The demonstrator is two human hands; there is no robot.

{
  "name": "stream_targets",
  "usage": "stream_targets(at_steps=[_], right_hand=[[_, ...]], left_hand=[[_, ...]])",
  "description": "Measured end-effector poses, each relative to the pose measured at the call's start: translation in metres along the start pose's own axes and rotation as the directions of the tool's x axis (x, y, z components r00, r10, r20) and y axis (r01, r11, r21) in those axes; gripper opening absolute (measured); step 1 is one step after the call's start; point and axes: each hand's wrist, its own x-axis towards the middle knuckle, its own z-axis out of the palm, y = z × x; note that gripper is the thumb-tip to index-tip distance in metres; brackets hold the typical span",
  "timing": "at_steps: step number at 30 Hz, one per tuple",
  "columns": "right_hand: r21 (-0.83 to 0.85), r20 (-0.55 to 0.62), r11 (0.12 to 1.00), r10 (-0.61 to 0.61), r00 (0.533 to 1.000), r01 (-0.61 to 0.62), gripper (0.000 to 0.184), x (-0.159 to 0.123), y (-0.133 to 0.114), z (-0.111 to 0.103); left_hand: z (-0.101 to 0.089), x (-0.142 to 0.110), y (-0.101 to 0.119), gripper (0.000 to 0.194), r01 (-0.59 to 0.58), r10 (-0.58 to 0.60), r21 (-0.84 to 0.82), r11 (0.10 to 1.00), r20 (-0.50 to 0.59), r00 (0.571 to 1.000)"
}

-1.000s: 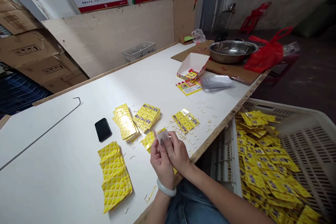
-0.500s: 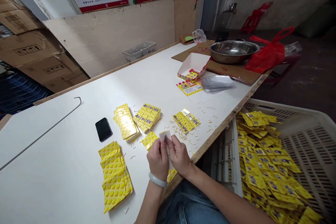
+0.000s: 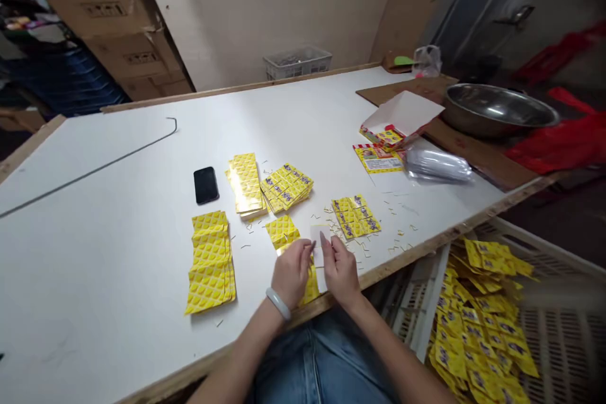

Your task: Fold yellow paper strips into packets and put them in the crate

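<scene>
Between my hands is a narrow card strip (image 3: 320, 257), white side up, with a crosswise line across it. My right hand (image 3: 343, 270) grips its right edge, thumb on top. My left hand (image 3: 290, 271), with a pale bangle on the wrist, has its fingers pinched at the strip's left edge. Partly under my left hand lies a yellow patterned card sheet (image 3: 282, 231). To the right is a yellow sheet of printed cards (image 3: 356, 216), with thin paper slivers scattered around it. Beyond my hands are a stack of printed card sheets (image 3: 286, 187) and a stack of yellow patterned strips (image 3: 246, 183).
Folded yellow strips (image 3: 211, 262) and a phone (image 3: 206, 185) lie left. Back right hold an open box (image 3: 402, 115), clear plastic sleeves (image 3: 438, 164) and a metal basin (image 3: 497, 115). A white crate (image 3: 558, 322) with yellow packets stands beyond the table edge (image 3: 454, 227).
My view has turned and tipped downward. My hands have moved slightly apart, showing more of the white strip between them. The stacks on the table have stayed put.
</scene>
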Motion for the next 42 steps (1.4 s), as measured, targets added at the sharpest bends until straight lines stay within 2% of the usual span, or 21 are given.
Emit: stream_targets(at_steps=[2, 4, 5, 7, 9, 12, 16, 21, 25, 29, 35, 38, 40, 42], right_hand=[[-0.057, 0.057, 0.998, -0.035, 0.998, 0.038, 0.032, 0.013, 0.004, -0.002], [-0.128, 0.130, 0.988, -0.074, 0.989, 0.091, 0.033, 0.027, 0.007, 0.001], [-0.171, 0.183, 0.977, -0.093, 0.979, 0.125, 0.033, 0.033, 0.008, 0.004], [-0.269, 0.307, 0.942, -0.115, 0.945, 0.202, 0.034, 0.042, 0.010, 0.015], [-0.377, 0.410, 0.884, -0.110, 0.905, 0.278, 0.035, 0.048, 0.011, 0.029], [-0.522, 0.511, 0.771, -0.059, 0.858, 0.364, 0.036, 0.052, 0.012, 0.045], [-0.652, 0.586, 0.620, 0.046, 0.809, 0.437, 0.036, 0.052, 0.010, 0.054], [-0.744, 0.607, 0.442, 0.136, 0.783, 0.501, 0.037, 0.050, 0.000, 0.058], [-0.782, 0.606, 0.344, 0.220, 0.765, 0.520, 0.037, 0.048, -0.007, 0.064], [-0.771, 0.634, 0.288, 0.269, 0.725, 0.568, 0.032, 0.047, -0.010, 0.067], [-0.795, 0.606, 0.246, 0.281, 0.745, 0.554, 0.031, 0.045, -0.016, 0.069], [-0.797, 0.604, 0.238, 0.304, 0.737, 0.555, 0.028, 0.044, -0.019, 0.071], [-0.784, 0.620, 0.244, 0.316, 0.718, 0.570, 0.027, 0.045, -0.020, 0.071], [-0.774, 0.633, 0.249, 0.326, 0.702, 0.583, 0.027, 0.047, -0.021, 0.071]], left_hand=[[-0.014, 0.005, -0.024, 0.029, -0.031, 0.037, 0.165, 0.986, -0.033, 0.999], [-0.023, 0.009, -0.049, 0.052, 0.015, 0.007, 0.334, 0.942, -0.062, 0.998], [-0.025, 0.010, -0.060, 0.054, 0.041, -0.021, 0.385, 0.922, -0.058, 0.998], [-0.023, 0.009, -0.076, 0.037, 0.052, -0.057, 0.417, 0.907, -0.002, 0.998], [-0.017, 0.007, -0.083, 0.017, 0.012, -0.042, 0.402, 0.916, 0.066, 0.997], [-0.011, 0.006, -0.083, 0.016, -0.039, -0.001, 0.366, 0.930, 0.110, 0.994], [-0.010, 0.007, -0.083, 0.014, -0.034, -0.006, 0.354, 0.935, 0.110, 0.994], [-0.009, 0.007, -0.084, 0.016, -0.017, -0.026, 0.368, 0.930, 0.111, 0.993], [-0.010, 0.006, -0.084, 0.019, -0.002, -0.048, 0.372, 0.928, 0.125, 0.991], [-0.010, 0.007, -0.083, 0.019, 0.002, -0.061, 0.375, 0.927, 0.145, 0.988], [-0.016, 0.007, -0.081, 0.018, 0.040, -0.095, 0.336, 0.941, 0.149, 0.984], [-0.027, -0.006, -0.072, 0.016, 0.079, -0.109, 0.240, 0.968, 0.111, 0.988], [-0.032, -0.019, -0.066, 0.018, 0.056, -0.080, 0.197, 0.979, 0.116, 0.990], [-0.033, -0.029, -0.063, 0.034, 0.003, -0.032, 0.211, 0.977, 0.133, 0.991]])
